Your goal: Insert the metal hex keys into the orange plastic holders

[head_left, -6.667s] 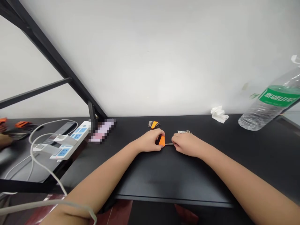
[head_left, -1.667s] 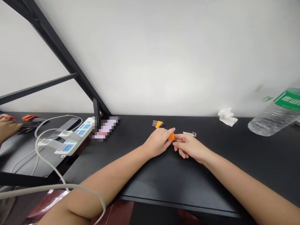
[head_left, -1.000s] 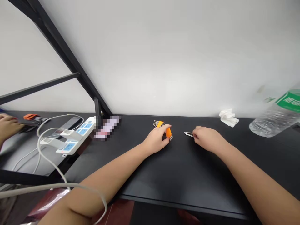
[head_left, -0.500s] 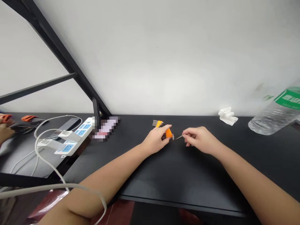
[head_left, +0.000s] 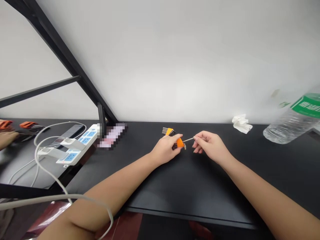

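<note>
Black tabletop [head_left: 155,186], pale wall [head_left: 175,60], crumpled tissue [head_left: 242,124], tilted bottle [head_left: 287,123]

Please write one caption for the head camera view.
Left hand grips an orange plastic holder; right hand pinches a thin silver metal key at its edge.

Place: workroom or plain office; which, cannot be told. Contents: one black counter [head_left: 150,190] against a bare wall [head_left: 160,66]; one dark metal frame [head_left: 65,61]; one power strip [head_left: 82,143], plugs fitted; hex keys [head_left: 165,130] in an orange holder [head_left: 170,132]; a co-worker's hand [head_left: 7,139], left.
</note>
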The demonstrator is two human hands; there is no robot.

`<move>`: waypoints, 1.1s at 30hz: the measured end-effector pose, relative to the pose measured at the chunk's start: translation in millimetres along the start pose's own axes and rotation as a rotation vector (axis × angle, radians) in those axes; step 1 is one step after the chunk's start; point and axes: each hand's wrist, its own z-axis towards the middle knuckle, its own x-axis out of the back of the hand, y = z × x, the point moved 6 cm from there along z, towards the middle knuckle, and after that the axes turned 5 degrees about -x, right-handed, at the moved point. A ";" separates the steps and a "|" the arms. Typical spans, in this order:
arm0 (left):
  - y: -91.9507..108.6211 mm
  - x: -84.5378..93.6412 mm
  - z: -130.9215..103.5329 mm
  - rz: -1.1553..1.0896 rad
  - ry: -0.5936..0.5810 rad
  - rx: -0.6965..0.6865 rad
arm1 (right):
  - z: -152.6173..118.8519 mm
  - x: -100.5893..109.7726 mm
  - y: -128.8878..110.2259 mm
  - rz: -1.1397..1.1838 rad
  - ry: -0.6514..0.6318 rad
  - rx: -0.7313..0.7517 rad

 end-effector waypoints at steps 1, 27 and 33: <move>1.0 0.6 0.1 0.012 0.007 -0.012 | -0.1 -0.8 0.3 0.004 0.003 -0.004; 11.5 -6.1 2.6 0.084 -0.023 -0.085 | 0.7 -38.5 7.8 0.084 -0.197 -0.103; 8.5 -3.2 2.0 0.048 -0.044 -0.056 | 2.6 -31.0 12.5 0.297 -0.241 -0.194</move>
